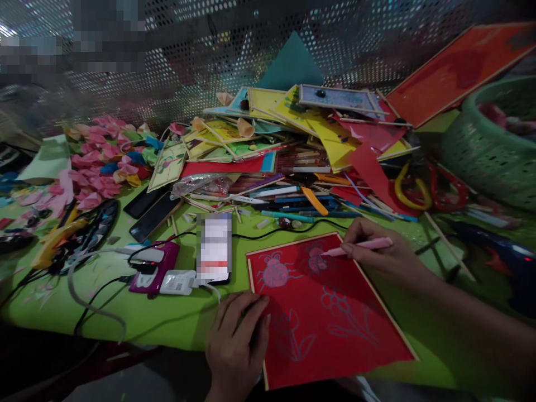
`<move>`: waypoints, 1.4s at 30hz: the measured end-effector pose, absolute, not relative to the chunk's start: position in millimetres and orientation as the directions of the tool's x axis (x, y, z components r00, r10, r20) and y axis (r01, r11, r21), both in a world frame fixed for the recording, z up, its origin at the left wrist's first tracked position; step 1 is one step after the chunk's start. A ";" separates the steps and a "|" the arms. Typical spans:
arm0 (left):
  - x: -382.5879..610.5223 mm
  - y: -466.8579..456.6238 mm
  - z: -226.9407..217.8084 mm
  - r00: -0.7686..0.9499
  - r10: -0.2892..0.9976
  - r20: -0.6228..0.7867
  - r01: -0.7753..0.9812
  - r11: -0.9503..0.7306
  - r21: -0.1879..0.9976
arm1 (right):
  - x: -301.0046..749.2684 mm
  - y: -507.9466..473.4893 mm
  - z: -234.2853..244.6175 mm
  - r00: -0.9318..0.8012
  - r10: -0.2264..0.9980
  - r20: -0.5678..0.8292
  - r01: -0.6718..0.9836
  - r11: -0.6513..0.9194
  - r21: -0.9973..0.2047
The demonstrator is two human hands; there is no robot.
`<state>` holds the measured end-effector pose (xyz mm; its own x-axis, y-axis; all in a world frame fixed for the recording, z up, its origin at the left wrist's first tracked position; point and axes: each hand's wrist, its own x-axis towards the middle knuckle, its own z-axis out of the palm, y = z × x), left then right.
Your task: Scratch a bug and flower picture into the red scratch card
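A red sheet of paper (pixel 310 346) with thin light strips along its top and sides lies on the green table, its near edge by my body. Drawn on it are two ladybug-like insects, the left one (pixel 275 274) filled with pink, and outlined flowers (pixel 341 307). My right hand (pixel 374 248) pinches a pink marker pen (pixel 360 246), its tip at the right insect (pixel 316 261). At the sheet's left edge rests my left hand (pixel 240 329), fingers laid loosely down and nothing gripped; the thumb lies by the paper.
Left of the sheet are a lit phone (pixel 215 245) and a purple power strip (pixel 154 271) with plugs and cables. Behind lie pens, scissors (pixel 412 192) and framed coloured cards (pixel 234 131). Pink paper petals (pixel 98 162) heap at left; a green basket (pixel 489 145) and a glue gun (pixel 494 245) sit right.
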<state>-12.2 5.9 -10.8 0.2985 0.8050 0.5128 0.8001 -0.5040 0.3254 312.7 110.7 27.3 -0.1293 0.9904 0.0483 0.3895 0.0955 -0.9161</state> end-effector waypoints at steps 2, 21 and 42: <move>-12.3 5.5 -10.9 0.302 0.803 0.514 0.798 -0.508 0.325 | 312.5 110.5 27.6 -0.127 0.991 0.052 0.382 0.097 -0.919; -11.4 5.6 -9.7 0.290 0.799 0.527 0.794 -0.508 0.333 | 308.4 109.8 29.9 -0.058 0.998 -0.006 0.223 0.007 -0.975; -8.9 7.5 -6.2 0.294 0.791 0.536 0.792 -0.516 0.327 | 314.6 108.4 25.4 -0.100 0.993 -0.061 0.192 -0.041 -0.980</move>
